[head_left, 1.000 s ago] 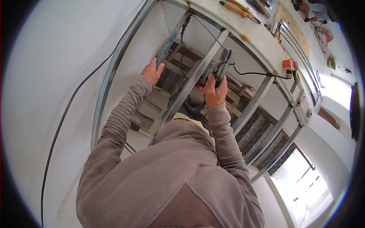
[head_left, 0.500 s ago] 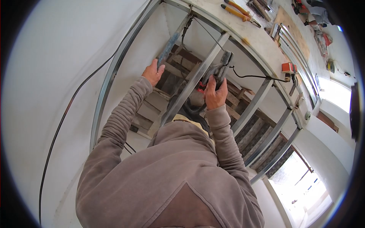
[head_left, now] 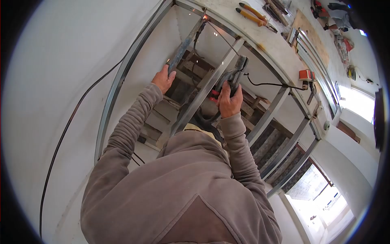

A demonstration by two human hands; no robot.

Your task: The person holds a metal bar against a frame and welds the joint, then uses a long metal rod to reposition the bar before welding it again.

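My left hand (head_left: 163, 79) is wrapped around the lower end of a long hammer-like tool with a worn blue-grey handle (head_left: 178, 55). Its far end reaches the upper corner of a metal frame (head_left: 219, 73); the kind of head there is hard to make out. In my right hand (head_left: 230, 99) is a dark welding electrode holder (head_left: 240, 67). From its jaws a thin welding electrode (head_left: 223, 37) runs up and left to the frame's top rail. An orange glow (head_left: 205, 18) shows at the electrode's tip, and bright sparks fly below it.
A black cable (head_left: 83, 95) hangs along the white wall at left. On the pale surface above lie orange-handled pliers (head_left: 256, 16), metal profiles (head_left: 317, 61) and a red-orange box (head_left: 306, 75). Wooden boards (head_left: 260, 107) show behind the frame's bars.
A glow and scattered sparks have appeared at the electrode's tip by the top rail. Both hands stay almost where they were; the view has shifted very slightly.
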